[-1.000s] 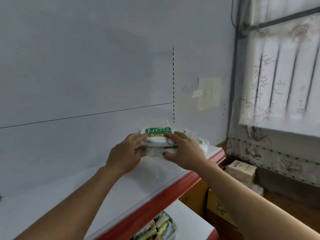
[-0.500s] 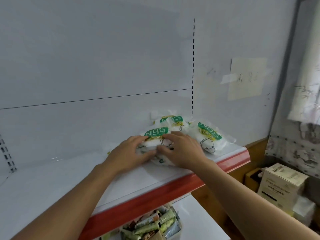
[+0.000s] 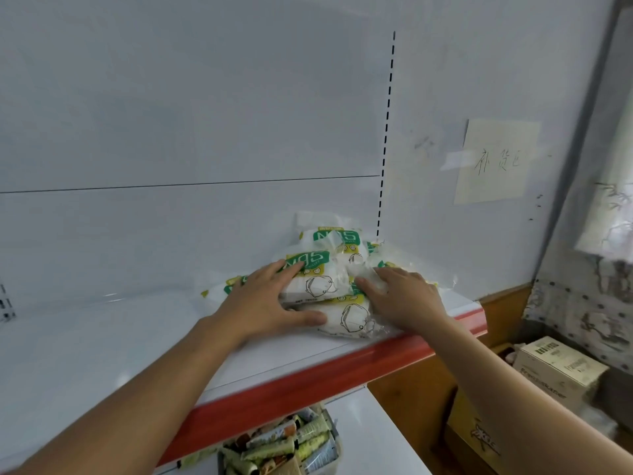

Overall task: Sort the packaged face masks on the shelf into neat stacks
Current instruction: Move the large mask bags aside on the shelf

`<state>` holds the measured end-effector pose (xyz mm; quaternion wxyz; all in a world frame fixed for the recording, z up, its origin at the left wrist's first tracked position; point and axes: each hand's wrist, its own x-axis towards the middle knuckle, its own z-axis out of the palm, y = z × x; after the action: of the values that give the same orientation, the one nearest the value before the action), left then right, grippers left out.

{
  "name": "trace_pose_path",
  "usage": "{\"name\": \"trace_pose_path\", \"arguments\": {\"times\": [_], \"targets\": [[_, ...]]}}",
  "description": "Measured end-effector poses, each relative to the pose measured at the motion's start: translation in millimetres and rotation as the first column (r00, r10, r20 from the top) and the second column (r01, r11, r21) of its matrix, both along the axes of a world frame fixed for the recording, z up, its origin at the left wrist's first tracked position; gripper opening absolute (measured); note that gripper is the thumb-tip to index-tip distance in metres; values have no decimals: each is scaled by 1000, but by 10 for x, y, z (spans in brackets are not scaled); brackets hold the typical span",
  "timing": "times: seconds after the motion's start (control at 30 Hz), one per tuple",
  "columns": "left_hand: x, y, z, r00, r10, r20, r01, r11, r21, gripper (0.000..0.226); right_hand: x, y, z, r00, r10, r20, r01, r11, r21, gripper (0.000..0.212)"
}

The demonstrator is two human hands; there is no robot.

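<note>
Both left hand (image 3: 260,303) and right hand (image 3: 404,299) press flat fingers (image 3: 291,269) onto piled white-green plastic mask packets (image 3: 322,286). One pale tub (image 3: 334,452) below holds greenish tubes (image 3: 274,449).

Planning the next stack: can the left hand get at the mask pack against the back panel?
Probably yes: that rear pack sits uncovered just beyond the left hand, which rests on the front pack.

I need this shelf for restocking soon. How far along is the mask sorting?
Barely started. Done: a front stack of two packs lies near the shelf edge. In hand: the left hand and right hand rest on it from either side, apparently squaring it. Left: the back pack behind it, and the loose packs beyond the left hand, lie unstacked.
</note>
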<state>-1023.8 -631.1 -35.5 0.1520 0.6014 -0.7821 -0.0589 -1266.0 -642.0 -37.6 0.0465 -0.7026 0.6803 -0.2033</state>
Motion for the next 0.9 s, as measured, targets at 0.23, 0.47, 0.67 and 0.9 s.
{"name": "trace_pose_path", "arguments": {"times": [0.23, 0.47, 0.67, 0.9], "targets": [[-16, 74, 68, 998, 5, -62, -5, 1000, 13, 129, -12, -15, 144, 1000, 12, 13, -13, 997, 79, 61], [-32, 326, 229, 991, 53, -123, -82, 967, -243, 71, 26, 58, 535, 999, 32, 23, -29, 989, -143, 49], [237, 659, 315, 963, 179, -204, -231, 935, -270, 41, 712, -108, 768, 969, 236, 69, -212, 945, -250, 39], [1201, 1488, 320, 858, 505, -94, -512, 827, -231, 42, 2183, 2, 678, 843, 520, 138, -495, 850, -181, 38]]}}
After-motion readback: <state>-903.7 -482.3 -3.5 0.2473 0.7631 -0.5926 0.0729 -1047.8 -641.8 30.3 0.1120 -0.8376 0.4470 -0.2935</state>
